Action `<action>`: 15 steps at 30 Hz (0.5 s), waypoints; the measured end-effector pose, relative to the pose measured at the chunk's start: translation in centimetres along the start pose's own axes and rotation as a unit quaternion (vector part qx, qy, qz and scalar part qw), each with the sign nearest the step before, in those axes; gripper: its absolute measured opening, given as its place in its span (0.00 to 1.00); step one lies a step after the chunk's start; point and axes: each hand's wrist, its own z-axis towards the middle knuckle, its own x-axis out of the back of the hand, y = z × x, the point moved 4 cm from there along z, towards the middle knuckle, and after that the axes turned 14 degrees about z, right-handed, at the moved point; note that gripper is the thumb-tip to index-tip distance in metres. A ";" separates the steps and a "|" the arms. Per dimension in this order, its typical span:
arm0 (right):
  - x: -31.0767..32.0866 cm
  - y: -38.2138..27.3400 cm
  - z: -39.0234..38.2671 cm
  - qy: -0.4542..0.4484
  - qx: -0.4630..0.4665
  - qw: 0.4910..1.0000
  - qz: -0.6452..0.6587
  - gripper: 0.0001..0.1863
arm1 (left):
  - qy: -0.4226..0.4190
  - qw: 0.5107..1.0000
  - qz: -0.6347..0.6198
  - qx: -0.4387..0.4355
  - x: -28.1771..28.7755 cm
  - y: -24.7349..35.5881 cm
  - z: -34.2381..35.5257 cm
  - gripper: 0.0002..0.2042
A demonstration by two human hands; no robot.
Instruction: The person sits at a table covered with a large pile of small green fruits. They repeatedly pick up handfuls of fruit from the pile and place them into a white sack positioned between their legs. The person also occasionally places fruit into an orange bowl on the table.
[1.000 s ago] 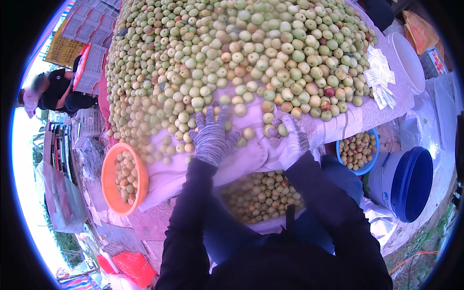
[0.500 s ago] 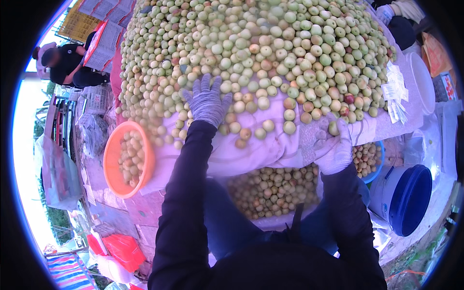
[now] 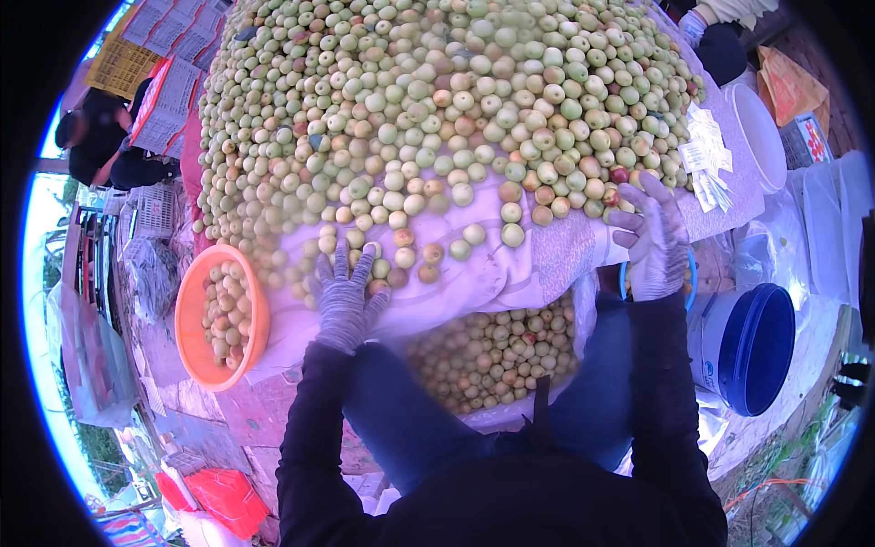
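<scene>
A large heap of small round fruits point(image 3: 392, 109), pale green with red patches and much like jujubes, covers the cloth-draped table point(image 3: 456, 281). My left hand point(image 3: 344, 305), in a grey knit glove, lies at the table's near edge with its fingers spread. Its fingertips touch a few loose fruits beside the cloth's bare strip. My right hand point(image 3: 658, 246), gloved too, is raised at the front right edge of the heap. Its fingers are apart and no fruit shows in them. More fruits point(image 3: 497, 357) fill a lined container below the table edge, between my knees.
An orange basin point(image 3: 189, 314) with fruits stands at the left. Under my right hand is a blue-rimmed basin point(image 3: 693, 273), mostly hidden. A bucket with a dark blue lid point(image 3: 764, 349) and a white tub point(image 3: 761, 137) are at the right. Another person point(image 3: 96, 137) is at far left.
My left hand has drawn back from the heap toward the near edge. My right hand has lifted and opened, and the fruit at its fingers is no longer seen there. The view shifted slightly.
</scene>
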 end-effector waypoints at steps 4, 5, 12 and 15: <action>-10.1 4.2 3.9 -0.206 0.113 0.760 -0.606 0.24 | 0.071 0.985 -0.157 0.016 -0.1 -1.5 -1.7 0.28; -11.4 5.3 4.4 -0.206 0.111 0.699 -0.675 0.25 | 0.099 0.983 -0.154 0.029 -0.2 -2.0 -2.3 0.27; -13.5 9.6 7.2 -0.183 0.051 0.631 -0.752 0.23 | 0.196 0.931 -0.277 0.136 -2.7 -5.6 -5.2 0.19; -11.2 7.5 6.9 -0.206 0.162 0.724 -0.638 0.21 | 0.232 0.884 -0.368 0.171 -4.2 -7.6 -5.0 0.15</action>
